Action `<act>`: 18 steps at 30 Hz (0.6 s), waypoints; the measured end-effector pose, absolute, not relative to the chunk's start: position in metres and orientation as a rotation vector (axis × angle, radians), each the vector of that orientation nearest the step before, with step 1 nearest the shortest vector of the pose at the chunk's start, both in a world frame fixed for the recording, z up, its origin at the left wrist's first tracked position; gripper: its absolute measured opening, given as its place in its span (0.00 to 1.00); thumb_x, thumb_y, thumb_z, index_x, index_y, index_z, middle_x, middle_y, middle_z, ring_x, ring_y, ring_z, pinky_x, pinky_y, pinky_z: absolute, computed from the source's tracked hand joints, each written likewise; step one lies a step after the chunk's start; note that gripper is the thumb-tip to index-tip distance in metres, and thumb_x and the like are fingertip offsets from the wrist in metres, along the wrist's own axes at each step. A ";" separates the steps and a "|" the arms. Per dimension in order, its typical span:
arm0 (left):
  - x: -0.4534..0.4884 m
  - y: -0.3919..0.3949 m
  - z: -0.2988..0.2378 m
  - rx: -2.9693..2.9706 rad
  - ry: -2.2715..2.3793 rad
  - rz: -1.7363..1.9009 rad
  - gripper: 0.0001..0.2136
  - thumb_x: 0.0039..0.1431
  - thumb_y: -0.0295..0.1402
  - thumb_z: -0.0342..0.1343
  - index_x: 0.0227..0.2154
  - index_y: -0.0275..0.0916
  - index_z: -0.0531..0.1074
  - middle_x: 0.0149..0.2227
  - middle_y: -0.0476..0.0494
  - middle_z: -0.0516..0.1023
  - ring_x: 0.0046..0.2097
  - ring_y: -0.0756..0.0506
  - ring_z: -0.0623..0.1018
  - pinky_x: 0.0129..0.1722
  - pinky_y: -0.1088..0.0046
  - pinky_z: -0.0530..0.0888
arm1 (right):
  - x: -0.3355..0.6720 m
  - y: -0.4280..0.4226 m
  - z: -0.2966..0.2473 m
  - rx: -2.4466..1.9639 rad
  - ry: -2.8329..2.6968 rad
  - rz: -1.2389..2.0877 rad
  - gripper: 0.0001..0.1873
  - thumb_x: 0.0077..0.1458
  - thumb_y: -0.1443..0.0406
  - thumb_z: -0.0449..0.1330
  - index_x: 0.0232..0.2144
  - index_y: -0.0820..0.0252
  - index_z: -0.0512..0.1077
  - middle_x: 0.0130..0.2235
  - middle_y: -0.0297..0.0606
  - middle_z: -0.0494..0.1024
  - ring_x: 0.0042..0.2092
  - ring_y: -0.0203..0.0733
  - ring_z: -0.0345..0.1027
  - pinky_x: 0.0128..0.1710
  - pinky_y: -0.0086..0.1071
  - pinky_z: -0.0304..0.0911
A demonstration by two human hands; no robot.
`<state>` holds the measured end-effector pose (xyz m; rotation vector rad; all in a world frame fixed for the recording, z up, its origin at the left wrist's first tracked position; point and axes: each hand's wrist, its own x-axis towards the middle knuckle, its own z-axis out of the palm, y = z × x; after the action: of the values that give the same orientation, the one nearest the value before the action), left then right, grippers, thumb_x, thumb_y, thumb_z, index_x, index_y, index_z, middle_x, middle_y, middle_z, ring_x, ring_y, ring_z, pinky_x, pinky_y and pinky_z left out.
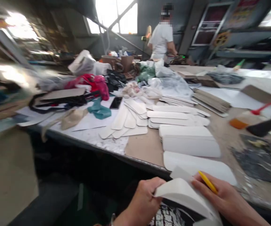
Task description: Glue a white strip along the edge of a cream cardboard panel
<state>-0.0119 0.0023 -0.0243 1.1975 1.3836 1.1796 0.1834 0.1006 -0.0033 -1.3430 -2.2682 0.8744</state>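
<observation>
A stack of white cut sheets (184,196) is bent between both hands near the table's front edge. My left hand (144,201) pinches its left end with closed fingers. On the right end rests my right hand (222,196), which also holds a yellow pen (208,182) between its fingers. More white cut pieces (187,141) lie stacked on the table just beyond.
Fanned white strips (132,119), a black phone (116,102), cardboard stacks (210,100), cloth and plastic bags (95,83) cover the long table (144,146). A brush (264,125) lies at the right. A person in a white shirt (161,39) stands at the far end.
</observation>
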 end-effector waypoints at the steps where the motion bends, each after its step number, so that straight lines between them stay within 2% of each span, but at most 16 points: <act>1: -0.016 0.003 -0.033 1.304 1.384 1.115 0.09 0.48 0.24 0.48 0.28 0.37 0.73 0.28 0.47 0.76 0.30 0.49 0.73 0.29 0.76 0.66 | 0.191 0.107 0.000 -1.380 -2.333 0.956 0.22 0.53 0.49 0.51 0.20 0.58 0.68 0.20 0.30 0.68 0.23 0.36 0.62 0.23 0.27 0.58; 3: -0.022 0.005 -0.046 1.581 1.396 1.051 0.12 0.46 0.22 0.46 0.30 0.38 0.73 0.27 0.47 0.76 0.29 0.49 0.73 0.29 0.75 0.66 | 0.197 0.122 0.006 -1.435 -2.419 1.076 0.22 0.53 0.49 0.49 0.21 0.59 0.67 0.21 0.31 0.68 0.24 0.37 0.61 0.24 0.27 0.57; 8: -0.025 0.019 -0.050 2.126 1.529 1.007 0.10 0.58 0.27 0.45 0.29 0.37 0.71 0.24 0.44 0.70 0.28 0.46 0.69 0.25 0.72 0.66 | 0.181 0.159 0.010 -1.450 -2.589 1.234 0.19 0.54 0.53 0.50 0.22 0.61 0.65 0.24 0.33 0.68 0.26 0.36 0.58 0.26 0.28 0.53; 12: -0.028 0.042 -0.049 2.202 1.494 1.096 0.08 0.58 0.25 0.45 0.29 0.35 0.69 0.34 0.39 0.73 0.37 0.44 0.72 0.35 0.66 0.74 | 0.157 0.183 0.005 -1.495 -2.695 1.299 0.14 0.52 0.56 0.52 0.24 0.61 0.66 0.25 0.34 0.70 0.27 0.37 0.59 0.27 0.29 0.51; 15: -0.031 0.053 -0.054 2.255 1.498 1.098 0.08 0.56 0.23 0.46 0.32 0.36 0.69 0.41 0.37 0.74 0.45 0.42 0.72 0.44 0.62 0.74 | 0.144 0.198 0.000 -1.557 -2.761 1.247 0.12 0.52 0.58 0.54 0.27 0.62 0.69 0.28 0.38 0.74 0.29 0.39 0.63 0.29 0.29 0.53; 18: -0.033 0.060 -0.058 2.317 1.494 1.047 0.09 0.55 0.21 0.46 0.34 0.35 0.70 0.44 0.35 0.74 0.49 0.40 0.72 0.47 0.61 0.74 | 0.139 0.206 -0.005 -1.561 -2.845 1.185 0.12 0.52 0.59 0.54 0.30 0.62 0.71 0.30 0.40 0.76 0.31 0.41 0.65 0.29 0.30 0.53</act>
<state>-0.0332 0.0598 -0.0583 2.3167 1.4943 1.0472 0.1391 0.2064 -0.0054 -1.5607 -2.8452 1.1854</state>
